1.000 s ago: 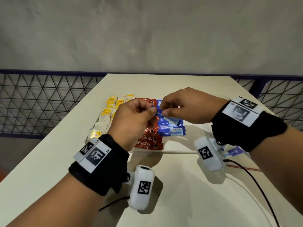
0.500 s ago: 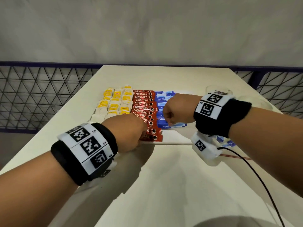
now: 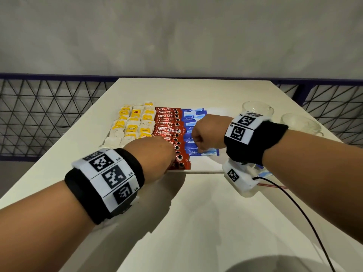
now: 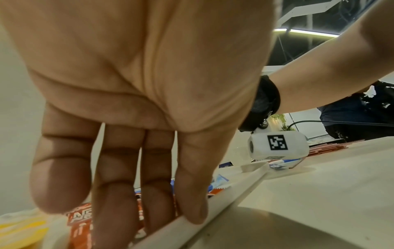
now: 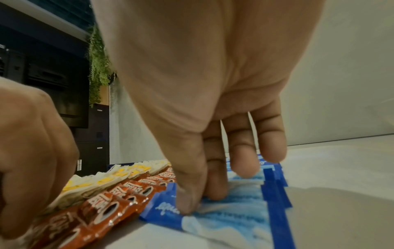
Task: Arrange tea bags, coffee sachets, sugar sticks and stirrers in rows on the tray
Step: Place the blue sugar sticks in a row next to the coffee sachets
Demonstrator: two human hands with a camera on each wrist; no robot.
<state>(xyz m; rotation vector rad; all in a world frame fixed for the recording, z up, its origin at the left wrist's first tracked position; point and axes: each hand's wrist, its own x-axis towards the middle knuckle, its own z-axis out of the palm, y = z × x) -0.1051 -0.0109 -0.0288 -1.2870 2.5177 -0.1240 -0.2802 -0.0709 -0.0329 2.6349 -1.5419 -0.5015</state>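
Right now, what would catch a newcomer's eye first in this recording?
Three neat colour bands on the white tray: yellow tea bags far left, red coffee sachets in the middle, blue sugar sticks beside them. The right hand presses the nearest blue stick; the left hand rests on the red sachets at the tray's near edge.

Tray: one, white, on table.
Tea bags: yellow-tagged, three columns; roughly a dozen or more visible, near ones hidden by left hand, exact count unclear.
Coffee sachets: red, one overlapping column; about ten visible, some covered.
Sugar sticks: blue-and-white, one column; about six or seven, some under right hand.
Glass cups: two, right of tray.
Red-striped stirrers: count unclear.
Hands: two.
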